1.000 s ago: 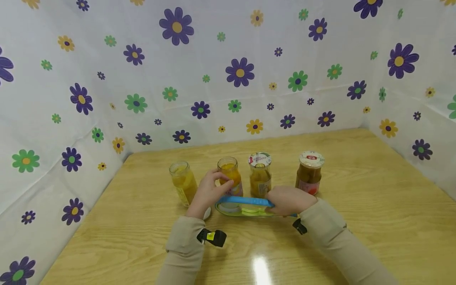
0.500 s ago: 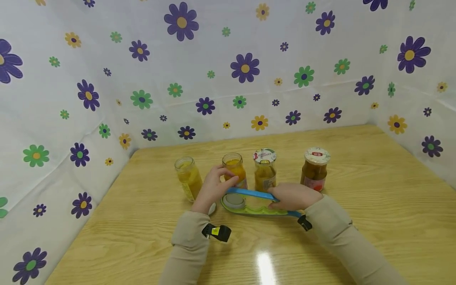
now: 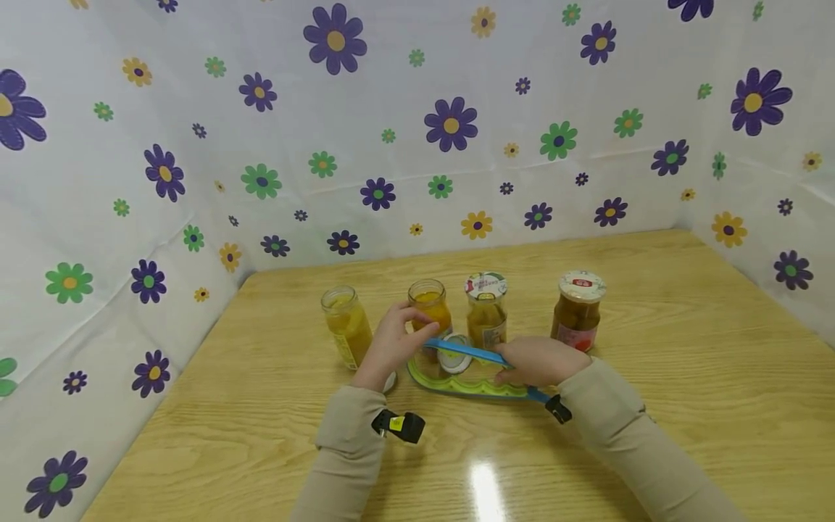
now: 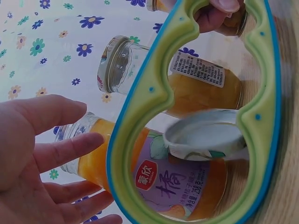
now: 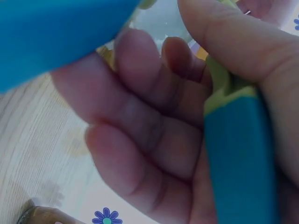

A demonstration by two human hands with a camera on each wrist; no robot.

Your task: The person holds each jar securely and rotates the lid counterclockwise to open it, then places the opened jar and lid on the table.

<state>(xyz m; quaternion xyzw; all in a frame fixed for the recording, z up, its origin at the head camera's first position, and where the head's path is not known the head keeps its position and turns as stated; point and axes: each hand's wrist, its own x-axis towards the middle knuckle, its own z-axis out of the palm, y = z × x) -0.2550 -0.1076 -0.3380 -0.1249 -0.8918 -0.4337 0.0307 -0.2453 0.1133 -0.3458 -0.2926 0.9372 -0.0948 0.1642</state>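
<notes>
My right hand grips a blue and green jar opener with a scalloped inner edge; in the right wrist view its fingers curl about the blue handle. A loose white metal lid tilts inside the opener's loop, its hollow side showing in the left wrist view. Behind it stands a lidless jar of orange fruit with a purple label. Beside that jar, my left hand has its fingers extended and apart, holding nothing. Whether a fingertip touches the glass I cannot tell.
A second lidless jar of yellow fruit stands at left, with another lid partly behind the left wrist. To the right are a lidded yellow jar and a lidded brown jar. Flowered cloth hangs behind the wooden table.
The loose lid has shifted right from the left end of the opener's loop and tipped up. The opener's loop has opened to view. Both hands hold about the same place by the jars.
</notes>
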